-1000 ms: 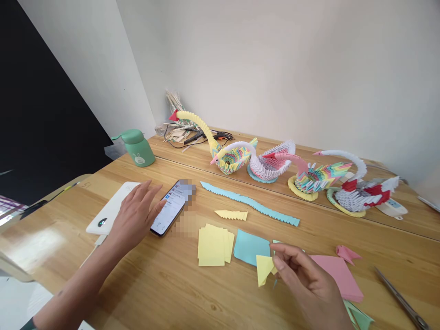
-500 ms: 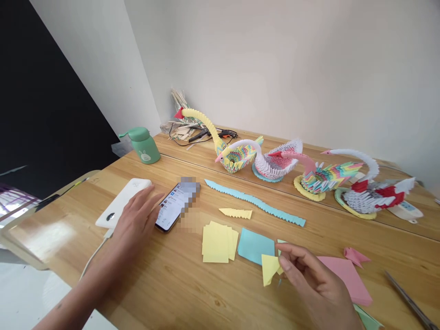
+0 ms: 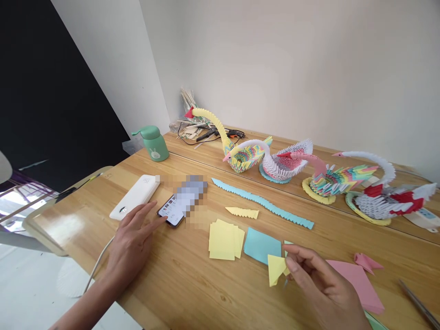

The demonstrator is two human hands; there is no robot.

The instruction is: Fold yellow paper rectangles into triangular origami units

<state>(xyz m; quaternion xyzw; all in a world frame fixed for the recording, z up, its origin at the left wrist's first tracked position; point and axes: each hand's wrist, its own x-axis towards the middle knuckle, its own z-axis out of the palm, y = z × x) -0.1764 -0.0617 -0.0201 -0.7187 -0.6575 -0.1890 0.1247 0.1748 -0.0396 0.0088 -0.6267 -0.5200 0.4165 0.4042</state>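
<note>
My left hand (image 3: 132,240) has its fingers spread, with one fingertip at the lower edge of a lit smartphone (image 3: 172,211) lying on the table. Between thumb and fingers of my right hand (image 3: 319,279) is a folded yellow paper piece (image 3: 276,268), partly hidden by the fingertips. Beneath and behind it lie a stack of blue paper (image 3: 263,244) and a bit of green paper. Yellow paper sheets (image 3: 222,240) lie left of the blue ones. Farther back are a short yellow chain of folded paper (image 3: 241,212) and a long blue chain (image 3: 261,201).
Several folded-paper swans (image 3: 278,165) stand along the back. A white power bank (image 3: 135,197) with a cable and a green bottle (image 3: 155,144) are at left. Pink paper (image 3: 357,284), a pink folded piece (image 3: 367,262) and scissors (image 3: 419,302) lie at right. A glue gun (image 3: 209,133) sits behind.
My left hand has moved from beside the power bank down to the phone's lower edge, and the phone's screen looks different. My right hand still holds the yellow piece. The view has shifted slightly.
</note>
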